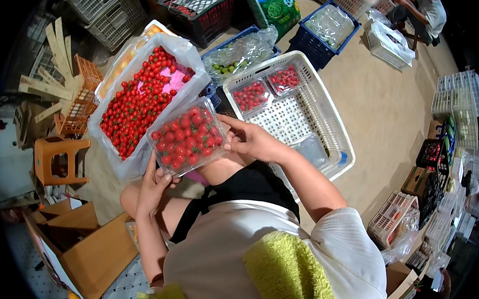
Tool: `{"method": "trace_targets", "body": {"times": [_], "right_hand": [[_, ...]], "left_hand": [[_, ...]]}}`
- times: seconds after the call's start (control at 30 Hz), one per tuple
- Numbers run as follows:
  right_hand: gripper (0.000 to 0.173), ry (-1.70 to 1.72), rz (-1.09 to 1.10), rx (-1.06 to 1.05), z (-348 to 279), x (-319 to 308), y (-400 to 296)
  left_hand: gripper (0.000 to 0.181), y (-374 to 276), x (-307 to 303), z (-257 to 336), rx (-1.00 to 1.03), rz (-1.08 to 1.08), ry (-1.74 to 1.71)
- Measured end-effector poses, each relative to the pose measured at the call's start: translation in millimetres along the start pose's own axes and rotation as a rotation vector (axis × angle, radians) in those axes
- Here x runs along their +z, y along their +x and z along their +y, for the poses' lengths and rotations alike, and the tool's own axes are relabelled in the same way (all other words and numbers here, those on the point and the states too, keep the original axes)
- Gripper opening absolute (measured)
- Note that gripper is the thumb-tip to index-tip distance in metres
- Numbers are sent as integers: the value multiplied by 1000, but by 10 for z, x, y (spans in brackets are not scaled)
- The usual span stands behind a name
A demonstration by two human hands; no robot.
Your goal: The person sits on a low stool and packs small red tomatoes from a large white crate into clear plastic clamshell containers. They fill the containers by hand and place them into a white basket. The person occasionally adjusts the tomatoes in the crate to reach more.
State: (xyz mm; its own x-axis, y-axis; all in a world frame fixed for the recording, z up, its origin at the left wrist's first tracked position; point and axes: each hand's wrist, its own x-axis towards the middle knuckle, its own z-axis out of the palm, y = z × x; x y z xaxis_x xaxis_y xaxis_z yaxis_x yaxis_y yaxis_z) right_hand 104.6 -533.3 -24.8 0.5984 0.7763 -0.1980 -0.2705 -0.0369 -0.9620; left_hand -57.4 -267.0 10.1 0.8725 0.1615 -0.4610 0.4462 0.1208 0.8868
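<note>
Between my two hands is a clear plastic clamshell box of cherry tomatoes (187, 136), held above my lap. My left hand (155, 185) grips its lower left edge, and my right hand (250, 140) pinches its right side. To the left stands a lined crate heaped with loose cherry tomatoes (134, 107), some pink sheet showing among them. In front and to the right lies a white plastic basket (332, 113). It holds two filled tomato boxes (250, 96) at its far end and empty-looking clear plastic containers (310, 149) nearer my right forearm.
A blue crate of green fruit (227, 67) and another blue crate (320, 42) stand beyond the basket. An orange stool (60, 160) and an open cardboard box (95, 259) are at the left. Crates (392, 218) line the right side. A person (427, 17) sits at the upper right.
</note>
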Motion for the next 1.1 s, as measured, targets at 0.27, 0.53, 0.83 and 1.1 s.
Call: {"method": "trace_targets", "body": {"times": [0.27, 0.53, 0.83, 1.1], "right_hand": [[65, 89, 110, -138, -89, 101, -88], [57, -171, 282, -114, -11, -45, -241], [47, 145, 353, -95, 217, -209, -417], [77, 613, 506, -327, 224, -259, -558]], "left_hand": [[81, 20, 249, 45, 32, 105, -35], [77, 157, 327, 65, 91, 107, 110], [68, 307, 729, 450, 132, -134, 390], [79, 635, 1118, 483, 96, -157, 304]]}}
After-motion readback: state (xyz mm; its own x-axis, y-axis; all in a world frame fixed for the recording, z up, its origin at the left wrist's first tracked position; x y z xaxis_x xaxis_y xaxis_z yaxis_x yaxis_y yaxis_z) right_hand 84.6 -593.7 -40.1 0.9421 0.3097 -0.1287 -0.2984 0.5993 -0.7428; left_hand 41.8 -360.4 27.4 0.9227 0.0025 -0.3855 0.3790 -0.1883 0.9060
